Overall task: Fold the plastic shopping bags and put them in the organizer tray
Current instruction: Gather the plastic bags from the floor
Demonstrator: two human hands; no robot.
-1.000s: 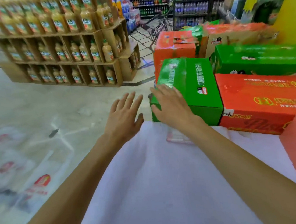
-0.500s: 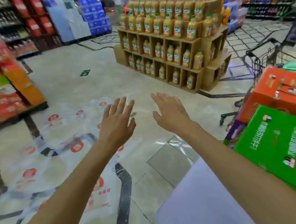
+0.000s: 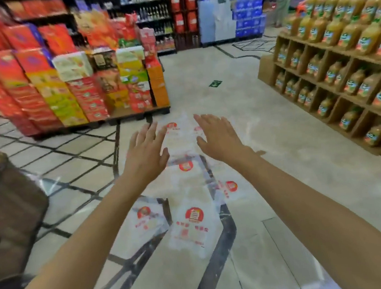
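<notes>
Plastic bags (image 3: 194,224) flat on tiled shop floor (image 3: 280,163); left hand (image 3: 145,153), right hand (image 3: 219,136) above, fingers spread, empty.

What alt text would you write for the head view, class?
Two open hands, left hand and right hand, reach out over clear plastic shopping bags with red logos spread on a supermarket floor. Stacked boxes stand left, juice bottle shelves right.

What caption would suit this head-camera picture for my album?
Both open hands, left and right, reach out over clear plastic shopping bags scattered on a supermarket floor.
</notes>
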